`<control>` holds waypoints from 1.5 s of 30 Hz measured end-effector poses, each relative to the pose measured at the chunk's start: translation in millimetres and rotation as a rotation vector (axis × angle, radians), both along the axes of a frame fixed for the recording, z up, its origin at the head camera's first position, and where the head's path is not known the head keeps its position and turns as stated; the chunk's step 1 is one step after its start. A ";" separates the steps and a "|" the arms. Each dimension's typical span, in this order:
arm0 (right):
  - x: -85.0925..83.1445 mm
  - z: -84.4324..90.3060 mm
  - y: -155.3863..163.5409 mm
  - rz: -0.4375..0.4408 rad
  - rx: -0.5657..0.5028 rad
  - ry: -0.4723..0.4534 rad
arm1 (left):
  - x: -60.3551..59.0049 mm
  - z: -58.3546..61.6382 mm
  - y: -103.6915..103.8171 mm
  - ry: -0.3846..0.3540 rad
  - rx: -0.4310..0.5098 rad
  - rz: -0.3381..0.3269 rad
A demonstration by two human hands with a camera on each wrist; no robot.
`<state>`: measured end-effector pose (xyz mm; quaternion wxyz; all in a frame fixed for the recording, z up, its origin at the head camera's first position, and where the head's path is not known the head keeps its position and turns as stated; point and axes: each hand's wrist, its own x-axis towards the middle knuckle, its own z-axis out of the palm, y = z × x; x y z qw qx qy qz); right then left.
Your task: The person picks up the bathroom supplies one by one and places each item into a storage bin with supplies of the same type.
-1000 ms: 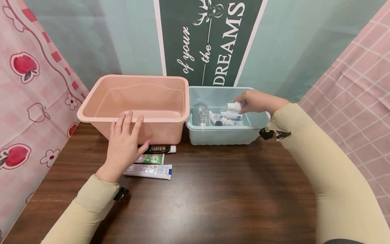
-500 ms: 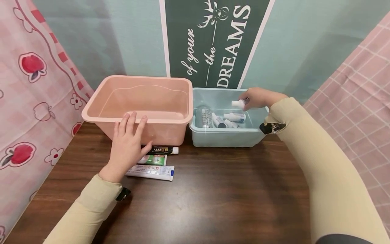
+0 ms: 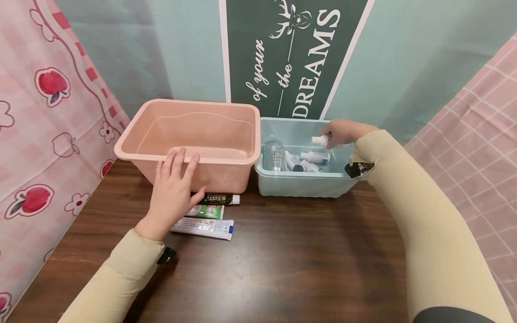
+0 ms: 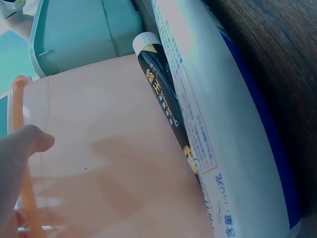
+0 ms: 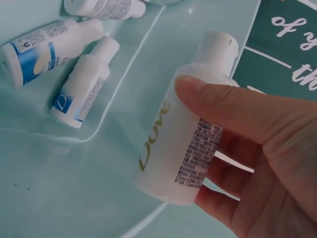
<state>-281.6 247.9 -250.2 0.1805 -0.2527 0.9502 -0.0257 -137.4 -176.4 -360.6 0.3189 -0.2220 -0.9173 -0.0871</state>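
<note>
In the right wrist view my right hand [image 5: 242,144] grips a small white Dove bottle [image 5: 168,134] between thumb and fingers, cap tilted up. The head view has this hand [image 3: 345,132] over the right part of the light blue bin [image 3: 304,184]. Below the held bottle lie several more small white bottles [image 3: 316,157] and a larger clear bottle [image 3: 274,157] inside that bin. My left hand [image 3: 171,195] rests at the front rim of the pink bin [image 3: 133,157], fingers spread over the edge. In the left wrist view its thumb [image 4: 37,140] lies along the bin's outer side.
Before the pink bin lie a black tube [image 3: 218,199], a green tube [image 3: 212,211] and a white tube with a blue end [image 3: 208,228], partly behind my left hand. The bins stand side by side on a dark wooden table [image 3: 274,269], with curtains around the back and sides.
My right hand has raised the white bottle slightly from the other bottles in the blue bin. The left hand has stayed at the pink rim. The head view has shifted a little left.
</note>
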 end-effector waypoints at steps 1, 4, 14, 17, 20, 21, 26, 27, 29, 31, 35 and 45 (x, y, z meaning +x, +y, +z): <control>-0.1 -0.3 0.6 -0.003 0.006 0.000 | -0.1 0.4 0.4 0.000 0.000 -0.002; 0.7 -1.3 2.7 -0.017 0.018 -0.009 | -0.3 1.3 1.3 -0.002 -0.007 -0.005; 0.6 -4.5 2.1 0.007 0.027 -0.005 | 0.8 2.2 0.8 -0.006 -0.020 0.004; 0.5 -3.8 2.3 0.012 0.027 0.004 | 0.8 2.3 0.5 -0.009 -0.022 0.004; 1.1 -3.1 3.3 0.018 0.022 0.009 | 1.2 2.7 0.6 -0.014 -0.023 0.002; 1.2 -3.0 3.8 0.016 0.021 0.008 | 1.3 2.8 0.5 -0.015 -0.023 0.002; 1.5 -3.3 4.9 -0.047 0.033 -0.004 | 2.4 4.2 0.8 -0.019 -0.026 0.003; 1.3 -3.4 5.3 -0.066 0.042 -0.006 | 2.4 4.3 0.9 -0.018 -0.027 0.003; 1.5 -2.2 5.8 -0.101 0.060 -0.007 | 2.5 4.5 0.9 -0.013 -0.030 0.002; 2.1 -0.9 6.1 -0.117 0.076 -0.006 | 2.4 4.1 0.9 -0.007 -0.033 0.003; 4.6 3.2 8.0 -0.103 0.084 -0.008 | 2.5 3.6 1.3 -0.009 -0.033 0.004; 11.0 12.4 14.1 -0.125 0.073 -0.022 | 2.6 4.0 1.1 -0.021 -0.029 0.005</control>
